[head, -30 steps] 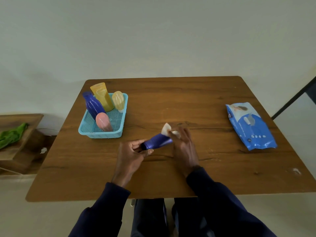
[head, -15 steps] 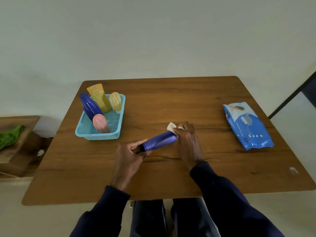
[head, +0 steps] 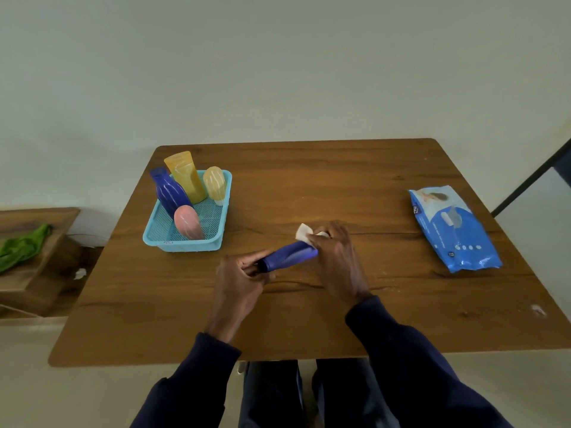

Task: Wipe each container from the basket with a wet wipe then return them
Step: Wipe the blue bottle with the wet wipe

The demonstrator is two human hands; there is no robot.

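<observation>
A: Views logged?
B: One, head-worn and wide-angle. It looks forward and down from above the near edge of the desk, facing the wall behind it.
A: Range?
B: Close. Nearly the whole desk top is in frame, with the near right corner cut off. The left grip and right grip are near centre, and the sleeves enter from the bottom edge.

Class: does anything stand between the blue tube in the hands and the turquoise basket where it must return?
Nothing visible does: only bare tabletop lies between the blue tube and the basket. Four containers stand inside it, but space at its right looks free.
</observation>
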